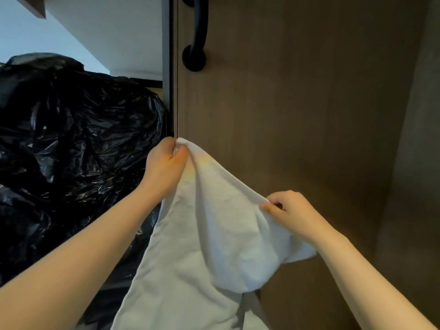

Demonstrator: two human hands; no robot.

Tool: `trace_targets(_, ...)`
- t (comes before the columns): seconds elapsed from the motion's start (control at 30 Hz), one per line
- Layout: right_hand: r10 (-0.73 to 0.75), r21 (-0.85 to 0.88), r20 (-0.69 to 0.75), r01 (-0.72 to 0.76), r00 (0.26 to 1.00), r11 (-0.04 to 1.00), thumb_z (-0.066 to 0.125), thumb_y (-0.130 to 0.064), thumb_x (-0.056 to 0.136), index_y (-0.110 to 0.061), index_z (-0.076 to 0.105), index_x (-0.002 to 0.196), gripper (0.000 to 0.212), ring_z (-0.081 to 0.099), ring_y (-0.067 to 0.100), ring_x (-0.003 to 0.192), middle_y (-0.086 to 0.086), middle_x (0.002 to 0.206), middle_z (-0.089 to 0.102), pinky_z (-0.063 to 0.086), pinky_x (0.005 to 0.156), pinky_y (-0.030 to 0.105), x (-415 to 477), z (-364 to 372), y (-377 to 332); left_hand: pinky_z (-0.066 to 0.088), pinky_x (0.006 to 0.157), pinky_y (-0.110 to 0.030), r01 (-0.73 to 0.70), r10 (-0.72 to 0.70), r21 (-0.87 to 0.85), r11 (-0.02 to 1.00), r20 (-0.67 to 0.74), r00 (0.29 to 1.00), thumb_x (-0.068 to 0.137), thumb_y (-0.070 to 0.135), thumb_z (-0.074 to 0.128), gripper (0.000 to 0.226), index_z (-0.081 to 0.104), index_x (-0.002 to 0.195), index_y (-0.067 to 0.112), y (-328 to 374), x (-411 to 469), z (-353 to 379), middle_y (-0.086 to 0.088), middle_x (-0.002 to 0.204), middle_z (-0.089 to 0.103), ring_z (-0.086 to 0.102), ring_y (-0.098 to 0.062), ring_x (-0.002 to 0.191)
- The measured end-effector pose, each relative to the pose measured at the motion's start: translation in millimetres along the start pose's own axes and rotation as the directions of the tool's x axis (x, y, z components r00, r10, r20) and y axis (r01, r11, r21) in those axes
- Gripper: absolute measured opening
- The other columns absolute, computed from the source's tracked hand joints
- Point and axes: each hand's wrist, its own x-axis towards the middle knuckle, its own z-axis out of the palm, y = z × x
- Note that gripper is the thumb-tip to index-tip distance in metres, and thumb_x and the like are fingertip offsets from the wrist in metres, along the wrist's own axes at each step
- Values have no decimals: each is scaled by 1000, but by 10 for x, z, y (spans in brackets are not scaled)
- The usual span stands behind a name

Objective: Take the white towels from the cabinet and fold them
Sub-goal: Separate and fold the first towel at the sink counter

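A brown wooden cabinet door [297, 103] stands behind the fingers and fills the right of the view. A heap of black plastic bags [71, 139] is piled to the left of the fingers, in the open space past the door's edge. The white towel [214, 234] is held clear of the cabinet, in the air in front of the door. It is draped down from the fingers towards the bottom of the view, where its lower end is cut off. One upper corner is gripped by the left hand [166, 163], the higher of the two, with the fingers [177, 150] clenched round bunched cloth. A point further along the top edge is pinched by the right hand [290, 213], lower and to the right, between thumb and curled fingers. The edge is probably stretched between the two grips so that corners can be found and matched for a first fold. A black handle [197, 44] is fixed to the door well above the fingers.
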Motion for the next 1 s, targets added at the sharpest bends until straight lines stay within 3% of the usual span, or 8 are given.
trace_targets(0.17,54,39,31,-55,998,998,54,-42,97,-4,60,72,46,41,14,55,8,61,47,33,55,32,-64,95,147,29,56,-29,29,-28,22,999,-4,1000,100,23,39,33,54,99,-6,-188,69,82,-16,83,52,42,-18,67)
trace_targets(0.33,149,296,67,-163,987,941,63,-46,90,-6,66,69,46,52,22,56,5,59,55,40,54,21,-235,222,289,30,55,-26,146,-145,33,989,-32,989,101,27,36,36,58,106,-2,-465,157,171,-14,88,54,45,-20,73)
trace_targets(0.47,82,495,-86,-29,993,868,59,-50,84,-12,68,67,42,63,22,69,5,66,63,50,64,23,-349,210,282,32,56,-27,198,-197,45,979,-16,980,102,28,35,38,57,103,-4,-652,169,196,-16,87,56,47,-20,71)
trace_targets(0.57,66,515,-225,61,972,855,58,-49,85,-10,64,64,44,58,20,62,4,61,58,45,57,19,-321,159,250,33,56,-28,185,-186,90,979,7,982,102,26,34,34,54,98,-2,-730,134,212,-8,78,51,44,-15,63)
trace_targets(0.67,-17,367,-217,98,976,925,56,-51,89,-20,57,57,44,52,14,54,-4,54,53,39,51,19,-300,90,296,33,56,-32,203,-205,122,972,11,979,103,25,34,33,52,99,-1,-805,74,261,-5,76,48,43,-15,63)
trace_targets(0.77,-136,-36,-119,133,983,990,47,-56,93,-25,50,57,49,52,12,52,-8,53,50,39,52,21,-290,-7,400,30,53,-25,259,-263,136,956,17,965,103,23,33,25,49,98,4,-897,32,293,-1,73,41,38,-11,60)
trace_targets(0.87,-152,-333,-107,108,983,937,44,-55,95,-30,46,60,43,53,6,55,-14,58,49,37,56,13,-263,-108,480,31,53,-26,236,-246,159,959,43,968,102,22,34,25,49,98,2,-966,-6,296,-2,73,43,39,-12,60)
trace_targets(1.0,-196,-448,-197,90,960,889,54,-46,95,-33,50,68,30,53,3,57,-18,67,52,39,55,11,-209,-124,541,32,53,-32,177,-197,215,960,74,978,101,22,36,27,46,94,-2,-1031,-30,285,-8,73,47,45,-20,61)
